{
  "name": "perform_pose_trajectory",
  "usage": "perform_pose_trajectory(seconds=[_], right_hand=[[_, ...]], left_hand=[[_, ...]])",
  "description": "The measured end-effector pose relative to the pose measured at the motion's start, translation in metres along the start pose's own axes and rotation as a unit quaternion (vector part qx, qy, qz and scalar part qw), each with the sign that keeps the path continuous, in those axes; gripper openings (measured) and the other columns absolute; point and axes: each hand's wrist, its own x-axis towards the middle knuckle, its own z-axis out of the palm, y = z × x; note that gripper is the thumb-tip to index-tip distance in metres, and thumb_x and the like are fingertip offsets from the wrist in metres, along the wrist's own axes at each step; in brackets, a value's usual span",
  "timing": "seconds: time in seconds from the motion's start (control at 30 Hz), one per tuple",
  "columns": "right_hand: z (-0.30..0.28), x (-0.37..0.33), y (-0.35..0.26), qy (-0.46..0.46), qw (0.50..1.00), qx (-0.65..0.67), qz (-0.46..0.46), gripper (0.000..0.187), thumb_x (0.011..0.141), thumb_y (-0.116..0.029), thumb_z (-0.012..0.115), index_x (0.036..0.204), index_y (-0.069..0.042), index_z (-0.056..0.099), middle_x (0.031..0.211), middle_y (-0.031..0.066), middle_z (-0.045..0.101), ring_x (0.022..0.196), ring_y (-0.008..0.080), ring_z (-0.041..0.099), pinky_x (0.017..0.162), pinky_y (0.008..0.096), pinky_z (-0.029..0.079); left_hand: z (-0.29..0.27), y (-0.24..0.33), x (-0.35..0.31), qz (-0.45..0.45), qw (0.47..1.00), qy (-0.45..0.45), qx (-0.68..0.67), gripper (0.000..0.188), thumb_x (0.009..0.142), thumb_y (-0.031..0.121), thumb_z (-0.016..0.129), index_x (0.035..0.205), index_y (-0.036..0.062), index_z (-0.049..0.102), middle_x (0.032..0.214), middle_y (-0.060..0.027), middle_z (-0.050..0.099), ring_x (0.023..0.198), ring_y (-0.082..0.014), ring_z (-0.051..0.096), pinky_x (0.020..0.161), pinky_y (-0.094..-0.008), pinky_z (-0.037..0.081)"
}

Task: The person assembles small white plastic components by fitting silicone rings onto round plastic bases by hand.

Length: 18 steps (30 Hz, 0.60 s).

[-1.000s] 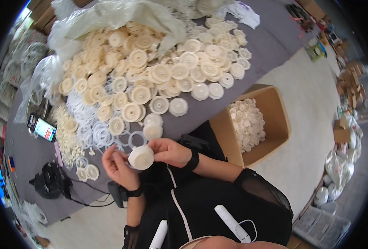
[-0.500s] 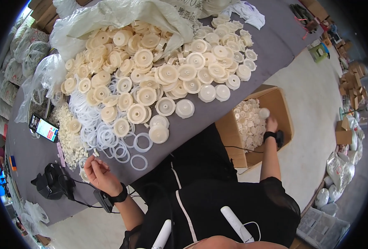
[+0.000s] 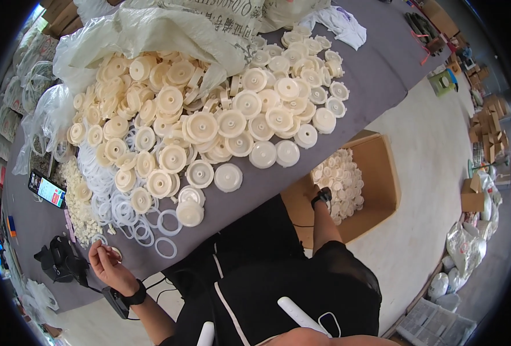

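Note:
My left hand (image 3: 110, 266) is over the table's near left edge, its fingers bent and drawn together. A small translucent ring (image 3: 99, 237) is right at its fingertips; whether they grip it I cannot make out. Part of a cream disc (image 3: 117, 252) shows beside the fingers. Loose translucent rings (image 3: 166, 247) lie to the right of that hand, next to a big heap of cream plastic wheel-like caps (image 3: 202, 127). My right hand (image 3: 315, 191) is at the left side of a cardboard box (image 3: 378, 173) holding many pale caps (image 3: 343, 183). Its fingers are mostly hidden.
A cloudy plastic sack (image 3: 134, 36) lies behind the heap. Tiny cream pieces (image 3: 74, 199), a lit phone (image 3: 47, 189) and a black strapped device (image 3: 62, 259) are at the table's left. A white cloth (image 3: 343, 26) lies at the far edge. Bags and cartons line the right side.
My right hand has moved left across the box, away from a pale disc that was by its fingers. My left hand has come closer to the table's near edge. The view has shifted slightly.

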Motion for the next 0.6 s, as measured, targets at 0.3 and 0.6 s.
perform_pose_trajectory(seconds=[0.3, 0.6], right_hand=[[0.056, 0.030, 0.043, 0.070, 0.854, 0.471, 0.210, 0.023, 0.071, -0.040, 0.046, 0.068, -0.019, 0.056, 0.064, -0.0051, 0.045, 0.059, 0.0156, 0.040, 0.064, 0.0305, 0.033], [0.112, -0.071, 0.075, -0.068, 0.940, -0.293, -0.159, 0.030, 0.079, -0.028, 0.041, 0.088, -0.009, 0.061, 0.092, 0.0124, 0.060, 0.085, 0.0267, 0.058, 0.070, 0.0386, 0.045]], left_hand=[[0.021, 0.009, 0.004, 0.020, 1.000, -0.001, 0.008, 0.012, 0.085, 0.009, 0.045, 0.093, 0.0026, 0.052, 0.068, -0.0009, 0.049, 0.051, -0.0035, 0.039, 0.044, -0.0145, 0.029], [0.039, -0.005, 0.013, -0.014, 0.998, -0.044, -0.038, 0.013, 0.085, 0.009, 0.045, 0.095, 0.0029, 0.052, 0.069, -0.0004, 0.049, 0.054, -0.0038, 0.041, 0.046, -0.0156, 0.030]])
